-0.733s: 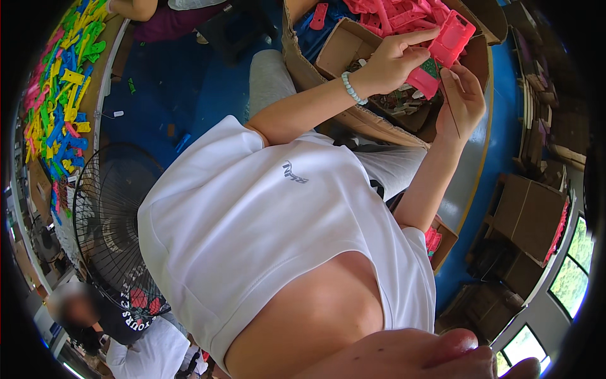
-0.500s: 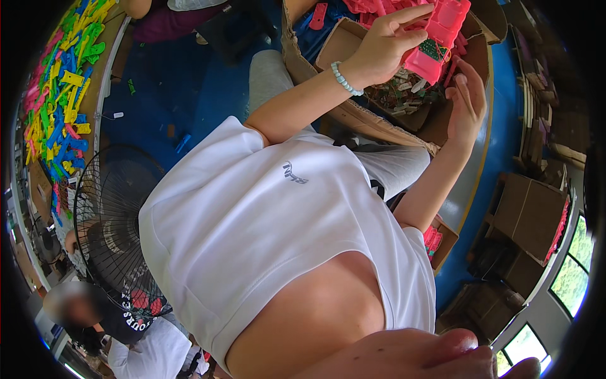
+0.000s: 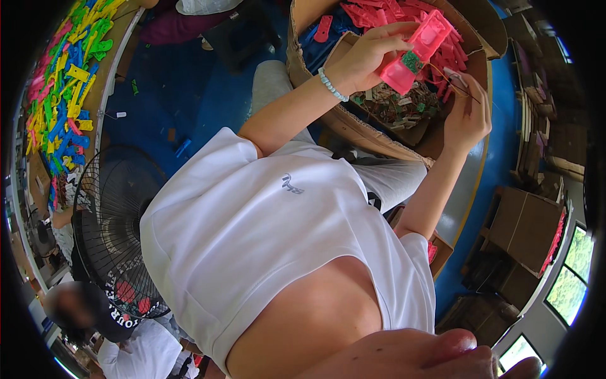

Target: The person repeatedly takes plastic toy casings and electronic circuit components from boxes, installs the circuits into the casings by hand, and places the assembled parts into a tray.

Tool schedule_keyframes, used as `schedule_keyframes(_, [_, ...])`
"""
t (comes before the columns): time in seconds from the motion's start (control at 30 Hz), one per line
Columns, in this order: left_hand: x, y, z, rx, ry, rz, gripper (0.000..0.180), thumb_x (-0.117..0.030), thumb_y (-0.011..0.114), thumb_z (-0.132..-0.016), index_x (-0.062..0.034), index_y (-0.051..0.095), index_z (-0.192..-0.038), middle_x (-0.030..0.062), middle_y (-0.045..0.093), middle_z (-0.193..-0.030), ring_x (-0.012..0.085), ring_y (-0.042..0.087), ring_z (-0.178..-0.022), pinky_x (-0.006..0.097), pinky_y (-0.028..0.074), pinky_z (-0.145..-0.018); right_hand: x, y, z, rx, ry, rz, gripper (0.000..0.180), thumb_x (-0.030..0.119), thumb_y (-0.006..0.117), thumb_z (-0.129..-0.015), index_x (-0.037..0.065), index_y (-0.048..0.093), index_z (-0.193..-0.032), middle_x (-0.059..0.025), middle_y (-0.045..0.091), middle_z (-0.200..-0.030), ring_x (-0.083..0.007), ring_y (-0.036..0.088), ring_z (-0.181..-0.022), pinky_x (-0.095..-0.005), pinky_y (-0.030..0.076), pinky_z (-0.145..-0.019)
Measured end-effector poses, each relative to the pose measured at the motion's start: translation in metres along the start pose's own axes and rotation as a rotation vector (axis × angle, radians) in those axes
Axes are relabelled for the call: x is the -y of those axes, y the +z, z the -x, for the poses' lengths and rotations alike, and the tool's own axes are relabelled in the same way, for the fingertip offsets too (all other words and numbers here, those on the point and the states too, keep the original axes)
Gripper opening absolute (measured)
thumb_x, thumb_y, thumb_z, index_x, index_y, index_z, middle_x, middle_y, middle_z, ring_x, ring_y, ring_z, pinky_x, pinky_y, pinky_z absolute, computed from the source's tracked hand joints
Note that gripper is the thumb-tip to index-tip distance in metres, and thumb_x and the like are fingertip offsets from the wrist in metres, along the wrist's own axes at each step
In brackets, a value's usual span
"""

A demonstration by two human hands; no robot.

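Head view: the left hand (image 3: 366, 60) grips a pink plastic case (image 3: 420, 50) with a small green board in it, above the cardboard box (image 3: 353, 120). The right hand (image 3: 467, 117), just right of the case, pinches thin wires (image 3: 457, 85) over that box's small parts.

Assembly workshop: cardboard boxes (image 3: 379, 136) of coloured plastic parts (image 3: 60, 101).

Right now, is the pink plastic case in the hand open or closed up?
Open: the pink case, held in the left hand, shows a small green circuit board uncovered inside it.
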State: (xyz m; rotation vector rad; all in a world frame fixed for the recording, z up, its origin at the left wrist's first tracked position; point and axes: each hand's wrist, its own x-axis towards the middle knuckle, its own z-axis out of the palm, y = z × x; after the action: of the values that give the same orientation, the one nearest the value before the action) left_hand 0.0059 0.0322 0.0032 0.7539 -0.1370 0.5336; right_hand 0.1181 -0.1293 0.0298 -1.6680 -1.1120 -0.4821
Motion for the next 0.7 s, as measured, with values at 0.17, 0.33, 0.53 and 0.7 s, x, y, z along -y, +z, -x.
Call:
schedule_keyframes(0.17, [0.004, 0.008, 0.012, 0.071, -0.239, 0.041, 0.044, -0.021, 0.051, -0.098, -0.0008, 0.045, -0.137, 0.0145, 0.065, -0.109, 0.0229, 0.068, -0.082, 0.034, 0.057, -0.071, 0.020, 0.013, -0.024, -0.248, -0.186, -0.169, 0.011, 0.000, 0.070, -0.084, -0.001, 0.068, -0.095, -0.0110, 0.070, -0.090, -0.0217, 0.069, -0.082, -0.0287, 0.055, -0.070])
schedule_keyframes(0.33, [0.013, 0.018, 0.025, 0.037, -0.099, -0.240, 0.042, -0.018, 0.050, -0.100, 0.0015, 0.045, -0.137, 0.0104, 0.065, -0.106, 0.0168, 0.065, -0.079, 0.031, 0.055, -0.070, 0.002, 0.015, -0.034, -0.064, -0.353, 0.135, 0.011, -0.001, 0.071, -0.080, 0.000, 0.069, -0.091, -0.0103, 0.069, -0.088, -0.0231, 0.068, -0.080, -0.0297, 0.054, -0.069])
schedule_keyframes(0.53, [0.017, 0.015, 0.030, 0.088, 0.063, -0.576, 0.042, -0.017, 0.050, -0.100, 0.0013, 0.044, -0.138, 0.0106, 0.064, -0.107, 0.0147, 0.064, -0.080, 0.028, 0.053, -0.072, 0.004, 0.010, -0.034, 0.063, -0.273, 0.195, 0.013, 0.000, 0.071, -0.080, 0.001, 0.072, -0.092, -0.0103, 0.069, -0.090, -0.0225, 0.066, -0.086, -0.0309, 0.053, -0.071])
schedule_keyframes(0.7, [0.009, 0.026, 0.030, 0.052, -0.105, -0.174, 0.044, -0.020, 0.048, -0.101, -0.0031, 0.039, -0.141, 0.0146, 0.063, -0.107, 0.0210, 0.066, -0.076, 0.033, 0.055, -0.066, -0.022, 0.003, -0.027, 0.092, -0.006, -0.363, 0.030, -0.006, 0.062, -0.086, -0.003, 0.064, -0.116, -0.0114, 0.064, -0.113, -0.0194, 0.060, -0.107, -0.0302, 0.052, -0.084])
